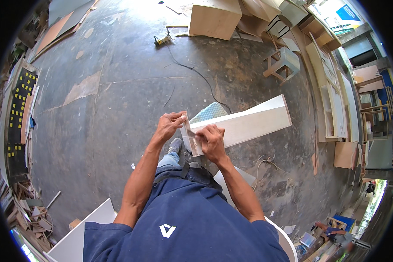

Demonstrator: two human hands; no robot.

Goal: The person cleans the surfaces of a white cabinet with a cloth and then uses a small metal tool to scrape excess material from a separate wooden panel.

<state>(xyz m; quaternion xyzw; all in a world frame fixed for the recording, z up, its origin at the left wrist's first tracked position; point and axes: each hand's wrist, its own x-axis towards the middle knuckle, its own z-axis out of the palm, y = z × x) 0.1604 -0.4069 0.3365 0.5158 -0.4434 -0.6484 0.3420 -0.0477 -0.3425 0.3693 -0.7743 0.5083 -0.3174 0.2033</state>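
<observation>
You are gripping the near end of a long pale board (244,124), left hand (168,125) and right hand (212,142) both clamped on, seemingly working its edge strip (187,132); next calls for steady pulling.

A stained grey concrete floor (118,100) carried everything: a yellow power tool (162,40) with its black cord (196,72), a plywood box (214,18), a small stool (284,63) and wood offcuts (28,214) at the left edge

I see a pale, smooth matt wooden board (244,124) with a raw light edge, over a rough, stained grey concrete floor (118,96) strewn with plywood offcuts (28,214).
</observation>
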